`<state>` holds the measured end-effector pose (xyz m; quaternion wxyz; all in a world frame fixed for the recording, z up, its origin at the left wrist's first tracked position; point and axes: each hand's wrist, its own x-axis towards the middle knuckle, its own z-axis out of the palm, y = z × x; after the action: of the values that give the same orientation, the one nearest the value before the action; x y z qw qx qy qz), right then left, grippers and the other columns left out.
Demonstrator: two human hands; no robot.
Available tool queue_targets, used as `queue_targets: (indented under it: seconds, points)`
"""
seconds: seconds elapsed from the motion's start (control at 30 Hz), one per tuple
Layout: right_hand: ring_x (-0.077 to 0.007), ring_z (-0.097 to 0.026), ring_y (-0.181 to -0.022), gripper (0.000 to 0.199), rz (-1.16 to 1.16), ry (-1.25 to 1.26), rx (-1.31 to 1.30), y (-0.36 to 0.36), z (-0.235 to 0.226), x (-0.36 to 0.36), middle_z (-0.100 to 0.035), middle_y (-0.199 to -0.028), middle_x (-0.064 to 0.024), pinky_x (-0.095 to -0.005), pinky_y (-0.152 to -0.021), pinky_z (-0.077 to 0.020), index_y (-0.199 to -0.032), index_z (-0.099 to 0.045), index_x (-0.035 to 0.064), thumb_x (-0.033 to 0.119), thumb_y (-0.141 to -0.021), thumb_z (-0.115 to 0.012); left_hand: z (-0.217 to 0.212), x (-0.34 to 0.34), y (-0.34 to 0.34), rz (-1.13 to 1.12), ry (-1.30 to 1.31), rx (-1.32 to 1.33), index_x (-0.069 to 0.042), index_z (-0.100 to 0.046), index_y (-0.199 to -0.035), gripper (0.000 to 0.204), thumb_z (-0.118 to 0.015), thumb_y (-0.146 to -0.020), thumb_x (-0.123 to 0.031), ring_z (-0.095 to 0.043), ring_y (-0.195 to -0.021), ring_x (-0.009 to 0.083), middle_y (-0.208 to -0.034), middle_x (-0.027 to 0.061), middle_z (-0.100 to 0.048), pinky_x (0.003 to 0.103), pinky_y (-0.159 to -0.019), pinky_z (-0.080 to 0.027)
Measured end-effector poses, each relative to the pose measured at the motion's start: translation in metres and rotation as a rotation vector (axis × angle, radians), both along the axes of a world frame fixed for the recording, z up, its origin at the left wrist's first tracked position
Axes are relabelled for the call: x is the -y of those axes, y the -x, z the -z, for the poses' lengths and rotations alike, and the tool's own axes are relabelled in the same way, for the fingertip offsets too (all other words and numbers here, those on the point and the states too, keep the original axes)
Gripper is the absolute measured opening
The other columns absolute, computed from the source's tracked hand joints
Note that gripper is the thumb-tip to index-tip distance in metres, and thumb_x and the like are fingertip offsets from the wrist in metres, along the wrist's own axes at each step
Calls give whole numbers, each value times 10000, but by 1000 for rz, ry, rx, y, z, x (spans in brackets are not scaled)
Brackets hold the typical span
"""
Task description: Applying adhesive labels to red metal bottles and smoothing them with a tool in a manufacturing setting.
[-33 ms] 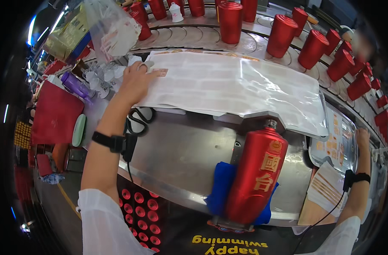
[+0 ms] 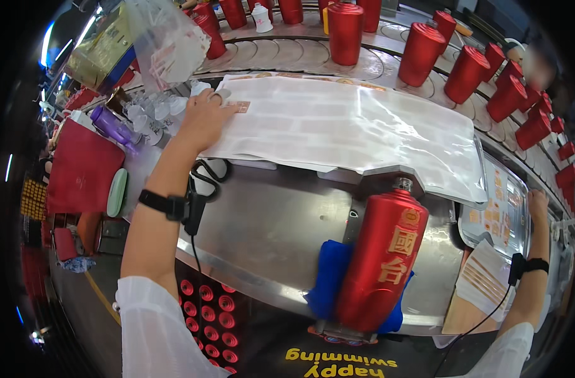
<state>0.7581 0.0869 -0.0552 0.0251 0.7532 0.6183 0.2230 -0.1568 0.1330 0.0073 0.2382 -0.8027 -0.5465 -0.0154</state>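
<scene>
The left hand (image 2: 205, 120) is curling its fingers over the left end of a white sheet (image 2: 325, 126), which is lying beyond a red bottle (image 2: 377, 271), its long axis running left-right. The right hand (image 2: 538, 201) is hovering beside a tray (image 2: 521, 220); its fingers I cannot tell.

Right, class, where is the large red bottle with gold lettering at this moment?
In the head view, the large red bottle is right of centre, mostly in the lower half, with blue cloth showing either side, below the white sheet.
</scene>
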Motion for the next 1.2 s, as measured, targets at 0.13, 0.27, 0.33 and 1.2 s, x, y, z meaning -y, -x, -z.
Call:
queue_targets:
  seconds: [0.13,0.27,0.33,1.2]
  points:
    - [-371,-566,-962,197,-113,-50,-64,28,-24,4,-619,-913,-188,-493,-833,-414,-883,-669,16,176,-886,-555,6,-9,1,-95,106,-116,-233,-637,-1193,363,-463,-890,-136,-413,-1281,360,-1231,134,-582,540,-1014,-314]
    - [-371,-568,-910,156,-134,-54,-151,61,-35,1,-593,-933,-195,-458,-819,-427,-882,-653,-7,134,-867,-589,8,-3,19,-85,35,-141,-240,-636,-1183,383,-493,-856,-103,-441,-1257,356,-1157,151,-601,502,-1016,-327]
    - [-374,-568,-893,156,-168,-52,-132,72,-36,2,-585,-941,-196,-449,-814,-433,-879,-648,-14,131,-868,-591,7,-6,28,-78,56,-133,-217,-641,-1175,363,-516,-847,-128,-452,-1246,356,-1141,150,-607,506,-1001,-345]
    - [-327,-571,-930,170,-301,-85,-311,182,-36,-6,-590,-965,-169,-381,-847,-435,-949,-648,-46,99,-869,-610,66,-106,182,-463,397,1173,4,-650,-963,419,-650,-823,-391,-655,-915,328,-935,217,-672,414,-784,-478]
